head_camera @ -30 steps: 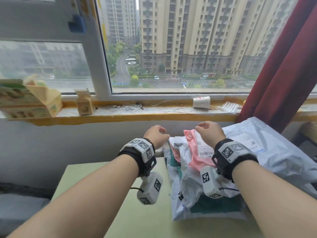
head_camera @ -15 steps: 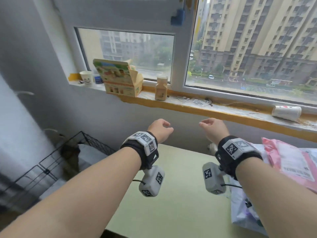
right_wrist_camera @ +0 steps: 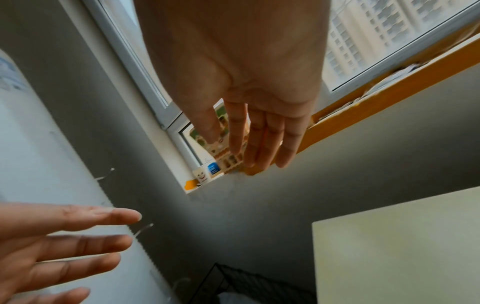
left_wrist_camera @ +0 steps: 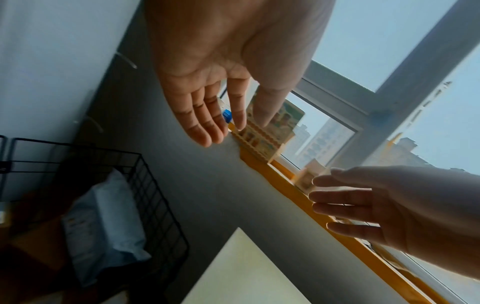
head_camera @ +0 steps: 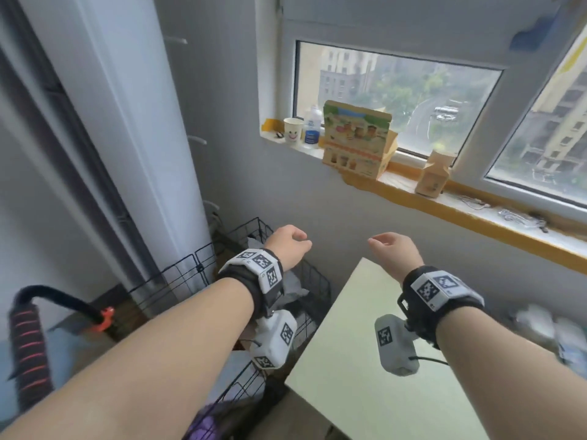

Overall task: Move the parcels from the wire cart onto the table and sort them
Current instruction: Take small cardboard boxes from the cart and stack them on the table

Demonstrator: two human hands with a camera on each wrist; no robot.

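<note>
The left hand (head_camera: 287, 246) is hovering above the black wire cart (head_camera: 241, 271), and the right hand (head_camera: 395, 252) is hovering above the far corner of the pale green tabletop (head_camera: 346, 360). Both wrist views are showing each grip spread, with fingers (left_wrist_camera: 205, 123) extended and slack and nothing held between them. The two hands are sitting level with each other and well apart.

The black wire cart is standing on the floor just beside the left edge of the pale green tabletop, against the grey wall (head_camera: 317, 201). Pale grey plastic mailer parcels (left_wrist_camera: 103, 226) are lying inside the cart, below the left hand. More parcels (head_camera: 552, 331) are lying on the right side of the tabletop, blurred at the frame edge.

A white cylindrical column (head_camera: 139, 122) is rising behind the cart in the room corner. A yellow-edged window sill (head_camera: 476, 214) is running along the wall above the tabletop. On the sill the following are standing: a white paper cup with a smiley face (head_camera: 293, 129), a small white bottle with a blue label (head_camera: 312, 128), a printed cardboard box with open flaps (head_camera: 355, 141) and a small brown carton (head_camera: 433, 174). A black handle with red stripes (head_camera: 28, 344) is showing at the lower left
</note>
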